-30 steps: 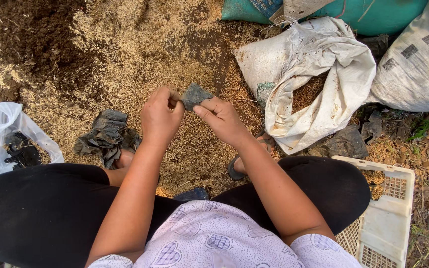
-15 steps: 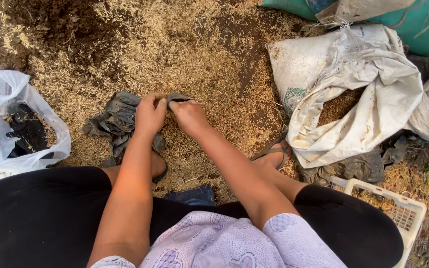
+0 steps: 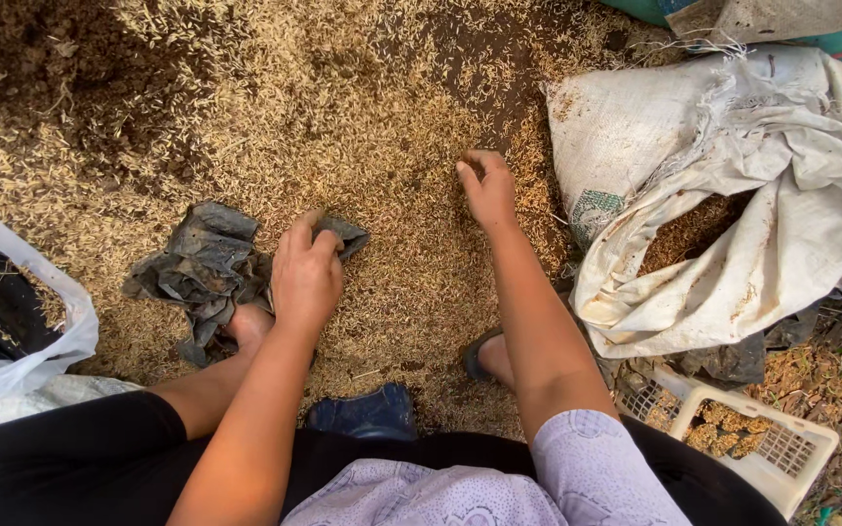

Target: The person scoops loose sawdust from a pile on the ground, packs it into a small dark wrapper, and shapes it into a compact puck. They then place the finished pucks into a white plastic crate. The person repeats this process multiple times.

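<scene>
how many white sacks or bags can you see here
3 at least. One open woven sack of husks lies right of the right hand; another sack sits at the top right edge; a white plastic bag is at the far left. More may lie out of frame.

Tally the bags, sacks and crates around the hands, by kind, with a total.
White woven sacks: 1, open, husk inside
White plastic bags: 1, at the left edge
Dark small plastic bags: 1 pile, plus 1 in the left hand
White plastic crates: 1
Total: 5
</scene>
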